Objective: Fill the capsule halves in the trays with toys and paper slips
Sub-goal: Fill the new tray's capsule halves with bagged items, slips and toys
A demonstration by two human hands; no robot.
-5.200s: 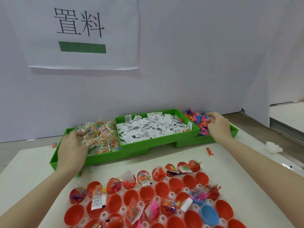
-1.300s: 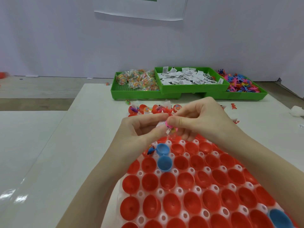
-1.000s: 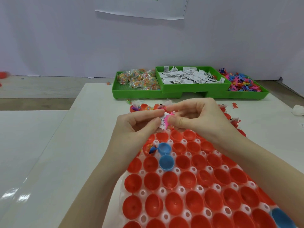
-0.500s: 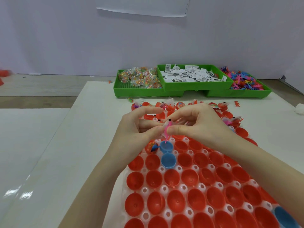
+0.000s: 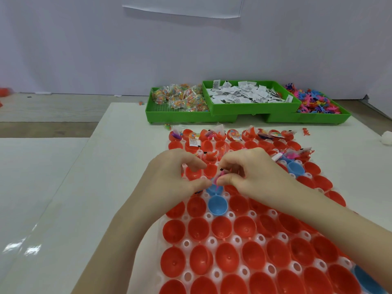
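Note:
A clear tray (image 5: 209,242) of red capsule halves, a few of them blue, covers the table in front of me. The far rows hold toys and paper slips; the near rows are empty. My left hand (image 5: 176,179) and my right hand (image 5: 250,172) meet over a blue capsule half (image 5: 214,188). Between their fingertips they pinch a small pink toy (image 5: 218,179) together with a folded paper slip (image 5: 223,170), just above that half. Another blue half (image 5: 217,205) sits empty right below it.
Three green trays stand at the table's far edge: bagged toys (image 5: 182,99) on the left, paper slips (image 5: 244,94) in the raised middle one, loose coloured toys (image 5: 311,100) on the right. A stray red toy (image 5: 305,131) and a white wad (image 5: 386,139) lie at the right.
Since five seconds ago both hands left the green trays and came together. In the last second they lowered the pink toy and slip toward the blue capsule half.

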